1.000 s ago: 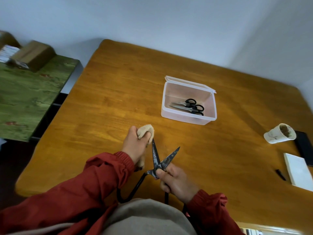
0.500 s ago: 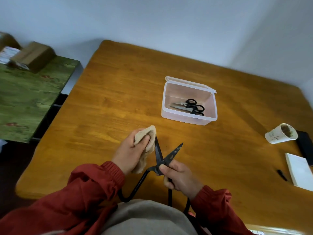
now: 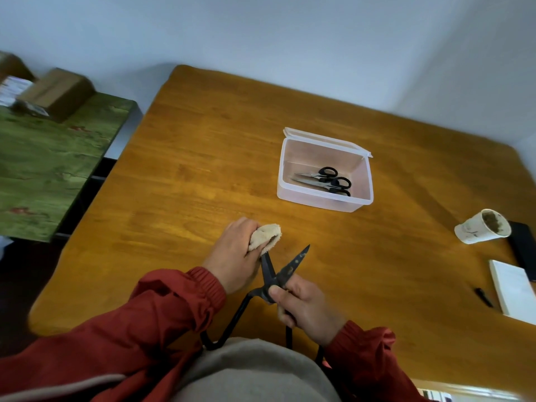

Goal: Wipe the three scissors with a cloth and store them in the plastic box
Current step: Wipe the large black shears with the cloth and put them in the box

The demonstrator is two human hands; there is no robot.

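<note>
At the near edge of a wooden table (image 3: 203, 169), a person in red sleeves is holding a large pair of black scissors (image 3: 291, 266), the blades spread in a V. The right hand (image 3: 307, 307) is gripping them at the pivot with curled fingers, and the loop handles are trailing back toward the body at 6 o'clock. One blade is pointing to 12 o'clock. The other, speckled with what looks like rust, is pointing to 1 o'clock.

The left hand (image 3: 232, 256) is pinching a bunched beige cloth (image 3: 266, 236) around the tip of the 12 o'clock blade, so that blade appears to be the one getting wiped.

Farther out, at about 1 o'clock from the hands and well apart, a clear plastic box (image 3: 319, 203) is standing open. Two smaller black-handled scissors (image 3: 324, 181) are lying inside. The large pair is probably the last to go in. The right hand is nearer the box, and the scissors' long axis is aiming roughly toward it.

At 3 o'clock, a paper cup (image 3: 481, 230) is lying tipped over.
</note>
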